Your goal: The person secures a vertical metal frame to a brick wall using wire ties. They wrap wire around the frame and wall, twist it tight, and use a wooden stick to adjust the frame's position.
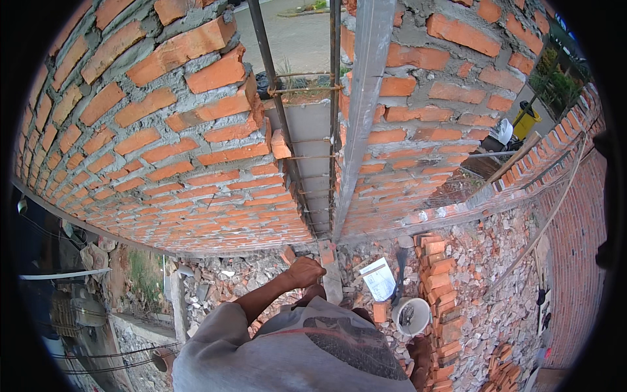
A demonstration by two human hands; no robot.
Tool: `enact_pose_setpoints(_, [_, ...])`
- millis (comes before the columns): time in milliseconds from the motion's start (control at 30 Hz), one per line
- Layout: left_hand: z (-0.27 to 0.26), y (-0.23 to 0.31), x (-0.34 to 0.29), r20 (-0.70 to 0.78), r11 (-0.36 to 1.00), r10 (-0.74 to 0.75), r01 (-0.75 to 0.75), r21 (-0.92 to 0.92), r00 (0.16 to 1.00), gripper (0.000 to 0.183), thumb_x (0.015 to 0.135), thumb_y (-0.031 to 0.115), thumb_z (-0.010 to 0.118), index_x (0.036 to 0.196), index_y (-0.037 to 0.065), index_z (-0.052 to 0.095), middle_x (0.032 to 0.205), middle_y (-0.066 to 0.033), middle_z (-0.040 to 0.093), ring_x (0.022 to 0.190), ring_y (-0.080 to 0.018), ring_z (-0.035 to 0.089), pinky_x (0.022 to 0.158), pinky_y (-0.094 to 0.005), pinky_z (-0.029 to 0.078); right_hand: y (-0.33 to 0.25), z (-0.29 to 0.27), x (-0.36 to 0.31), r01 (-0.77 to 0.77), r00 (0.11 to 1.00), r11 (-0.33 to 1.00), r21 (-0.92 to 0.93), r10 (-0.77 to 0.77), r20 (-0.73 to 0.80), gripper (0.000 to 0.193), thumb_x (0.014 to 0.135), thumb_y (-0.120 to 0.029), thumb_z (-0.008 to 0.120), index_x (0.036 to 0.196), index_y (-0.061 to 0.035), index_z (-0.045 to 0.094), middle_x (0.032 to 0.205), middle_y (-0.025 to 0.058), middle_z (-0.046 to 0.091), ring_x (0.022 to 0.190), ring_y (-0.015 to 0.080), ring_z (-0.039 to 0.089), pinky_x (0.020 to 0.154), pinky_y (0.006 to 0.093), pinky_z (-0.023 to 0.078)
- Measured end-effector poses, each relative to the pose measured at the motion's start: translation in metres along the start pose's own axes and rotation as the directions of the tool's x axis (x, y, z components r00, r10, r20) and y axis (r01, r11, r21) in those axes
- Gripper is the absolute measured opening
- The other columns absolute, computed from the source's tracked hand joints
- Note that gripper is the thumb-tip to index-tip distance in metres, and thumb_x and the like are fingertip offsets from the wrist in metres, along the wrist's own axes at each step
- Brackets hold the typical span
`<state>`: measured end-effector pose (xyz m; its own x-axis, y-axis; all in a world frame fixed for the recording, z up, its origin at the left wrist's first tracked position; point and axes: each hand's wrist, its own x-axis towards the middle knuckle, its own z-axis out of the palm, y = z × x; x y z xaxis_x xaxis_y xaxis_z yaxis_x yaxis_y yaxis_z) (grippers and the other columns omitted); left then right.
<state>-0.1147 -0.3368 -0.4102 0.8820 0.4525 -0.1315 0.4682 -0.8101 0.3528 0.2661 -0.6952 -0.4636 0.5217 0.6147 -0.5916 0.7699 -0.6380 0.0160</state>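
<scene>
My left hand (305, 272) is closed in front of me, near the foot of the brick wall. Its fingers are curled in, and whatever they may hold is hidden. A narrow plank-like strip (332, 282) lies just right of this hand. My right hand (421, 356) hangs low at my right side, beside a white bucket (411, 317) with something dark grey inside. The right fingers cannot be made out. By the bucket are a loose brick (380, 312), a white printed sheet or bag (378, 279) and a long dark strip (401, 261).
An unfinished brick wall (215, 130) rises ahead, with steel bars (290, 124) in its gap and a grey upright post (362, 98) beside it. A row of stacked bricks (439, 281) runs along my right. Broken rubble (490, 268) covers the ground. A yellow container (526, 123) stands beyond.
</scene>
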Motion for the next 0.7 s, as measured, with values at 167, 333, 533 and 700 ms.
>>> enact_pose_setpoints(167, [0.009,0.05,0.017,0.019,0.979,0.165,-0.161,-0.123,0.986,0.014,0.072,0.014,0.06,0.08,0.005,0.067,0.076,-0.0141,0.067,0.082,-0.033,0.067,0.074,-0.0444,0.053,-0.08,-0.046,-0.011,0.303,0.951,0.899,0.316,-0.264,-0.16,0.067,0.073,-0.022,0.081,0.129,0.0023,0.053,0.129,0.0235,0.057,0.116,0.0373,0.057,0.099,0.046,0.045])
enact_pose_setpoints(333, [0.003,0.078,0.033,0.07,0.951,0.217,-0.194,-0.241,0.974,0.018,0.071,0.01,0.058,0.086,0.005,0.067,0.082,-0.015,0.068,0.089,-0.0328,0.066,0.079,-0.0446,0.05,-0.175,-0.078,-0.012,0.332,0.791,0.325,0.886,-0.607,-0.074,0.041,0.087,-0.018,0.068,0.12,0.0051,0.06,0.111,0.0198,0.066,0.102,0.0268,0.064,0.088,0.0356,0.048])
enact_pose_setpoints(533, [-0.016,0.042,0.031,0.02,0.989,0.041,-0.038,-0.145,0.999,0.014,0.067,0.006,0.058,0.081,0.005,0.063,0.078,-0.014,0.065,0.083,-0.0349,0.065,0.071,-0.0479,0.05,-0.19,-0.095,-0.026,0.061,0.942,0.341,0.938,-0.329,0.059,0.027,0.094,-0.018,0.06,0.108,0.0037,0.068,0.09,0.0053,0.069,0.084,0.0121,0.061,0.079,0.0284,0.047])
enact_pose_setpoints(700, [-0.026,0.027,0.028,-0.131,0.984,0.009,-0.032,-0.176,0.991,0.019,0.067,0.004,0.058,0.085,0.004,0.062,0.076,-0.0143,0.064,0.081,-0.0357,0.065,0.067,-0.048,0.049,-0.193,-0.111,-0.038,0.287,0.916,0.208,0.935,-0.344,-0.205,0.028,0.093,-0.018,0.061,0.112,0.0022,0.069,0.094,0.0056,0.07,0.083,0.0131,0.061,0.075,0.0294,0.048])
